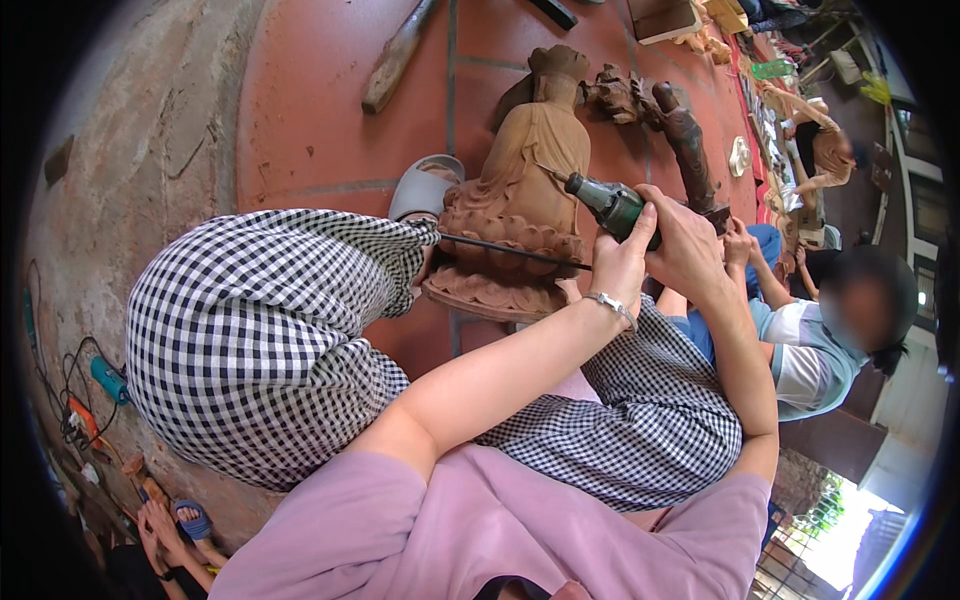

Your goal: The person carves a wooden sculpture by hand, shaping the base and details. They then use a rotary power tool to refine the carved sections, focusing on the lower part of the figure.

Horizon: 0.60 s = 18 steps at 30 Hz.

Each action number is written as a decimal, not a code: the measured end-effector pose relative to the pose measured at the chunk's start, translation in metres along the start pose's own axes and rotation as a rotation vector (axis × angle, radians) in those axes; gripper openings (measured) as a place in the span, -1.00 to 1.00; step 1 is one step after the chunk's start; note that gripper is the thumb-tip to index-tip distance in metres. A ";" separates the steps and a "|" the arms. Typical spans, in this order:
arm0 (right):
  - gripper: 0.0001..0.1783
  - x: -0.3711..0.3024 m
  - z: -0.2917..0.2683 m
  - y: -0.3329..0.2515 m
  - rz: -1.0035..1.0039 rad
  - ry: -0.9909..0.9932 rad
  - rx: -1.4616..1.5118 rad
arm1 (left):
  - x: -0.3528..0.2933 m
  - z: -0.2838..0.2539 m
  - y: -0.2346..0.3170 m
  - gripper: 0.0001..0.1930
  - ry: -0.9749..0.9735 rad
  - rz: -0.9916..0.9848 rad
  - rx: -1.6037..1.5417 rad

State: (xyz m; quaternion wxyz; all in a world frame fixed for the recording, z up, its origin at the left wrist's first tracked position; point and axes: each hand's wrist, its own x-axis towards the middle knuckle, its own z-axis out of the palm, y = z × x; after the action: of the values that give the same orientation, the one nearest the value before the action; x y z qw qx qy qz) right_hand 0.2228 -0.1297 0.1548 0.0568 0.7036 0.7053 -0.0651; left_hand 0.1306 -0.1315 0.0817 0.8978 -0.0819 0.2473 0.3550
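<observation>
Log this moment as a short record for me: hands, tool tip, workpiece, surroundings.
Left hand: closed around the green rotary tool
Right hand: also on it
Tool tip: at the statue's robe; contact unclear
Workpiece: wooden robed statue with lotus-petal base
Right of statue: dark wood carving
Floor: red tiles
Nearby: co-worker at right

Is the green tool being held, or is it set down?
Held: the left hand and right hand grip the green tool, its bit pointing toward the carved statue.
</observation>
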 end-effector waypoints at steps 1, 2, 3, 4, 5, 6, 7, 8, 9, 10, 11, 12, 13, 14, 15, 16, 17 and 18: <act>-0.42 0.000 0.000 -0.001 -0.002 0.009 -0.036 | 0.002 -0.001 0.000 -0.49 -0.025 -0.008 -0.004; -0.42 -0.001 0.000 -0.003 -0.005 0.018 -0.072 | 0.003 -0.003 -0.001 -0.50 -0.033 -0.033 0.010; -0.42 -0.001 0.002 -0.003 -0.008 0.028 -0.105 | 0.004 -0.004 -0.001 -0.52 -0.039 -0.058 0.026; -0.42 0.000 0.004 -0.002 -0.002 0.014 -0.129 | 0.004 -0.005 0.000 -0.53 -0.044 -0.081 0.042; -0.42 0.001 0.007 -0.001 0.003 0.001 -0.153 | 0.007 -0.007 0.001 -0.52 -0.051 -0.100 0.026; -0.42 0.001 0.007 -0.001 0.015 -0.011 -0.180 | 0.009 -0.008 0.001 -0.52 -0.062 -0.124 0.012; -0.42 0.002 0.008 0.000 0.018 -0.027 -0.195 | 0.011 -0.009 0.002 -0.52 -0.073 -0.148 -0.002; -0.41 0.003 0.008 0.002 0.020 -0.043 -0.210 | 0.013 -0.010 0.001 -0.52 -0.072 -0.153 -0.007; -0.41 0.004 0.009 0.003 0.021 -0.058 -0.223 | 0.014 -0.011 0.001 -0.52 -0.070 -0.155 -0.010; -0.41 0.005 0.010 0.002 0.012 -0.056 -0.228 | 0.015 -0.012 0.001 -0.52 -0.067 -0.158 -0.013; -0.41 0.006 0.011 0.001 0.004 -0.054 -0.232 | 0.017 -0.013 0.000 -0.52 -0.072 -0.155 -0.019; -0.40 0.007 0.012 0.000 -0.006 -0.050 -0.235 | 0.018 -0.015 0.001 -0.52 -0.077 -0.150 -0.024; -0.40 0.007 0.013 0.001 -0.008 -0.045 -0.237 | 0.019 -0.017 0.000 -0.53 -0.081 -0.146 -0.028; -0.40 0.008 0.014 0.002 -0.010 -0.040 -0.238 | 0.021 -0.018 0.000 -0.53 -0.084 -0.146 -0.031; -0.40 0.008 0.015 0.002 -0.011 -0.035 -0.241 | 0.021 -0.017 0.001 -0.53 -0.088 -0.147 -0.034; -0.40 0.008 0.015 0.002 -0.006 -0.041 -0.241 | 0.021 -0.017 0.002 -0.54 -0.092 -0.149 -0.037; -0.40 0.008 0.016 0.002 -0.002 -0.047 -0.241 | 0.021 -0.018 0.002 -0.53 -0.081 -0.144 -0.036; -0.39 0.009 0.016 0.002 0.001 -0.052 -0.242 | 0.021 -0.018 0.002 -0.52 -0.070 -0.138 -0.037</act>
State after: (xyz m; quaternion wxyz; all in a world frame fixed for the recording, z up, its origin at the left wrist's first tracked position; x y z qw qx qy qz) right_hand 0.2244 -0.1237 0.1379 0.1597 0.6901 0.7059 0.0025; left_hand 0.1359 -0.1232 0.0555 0.9266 -0.1029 0.2028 0.2996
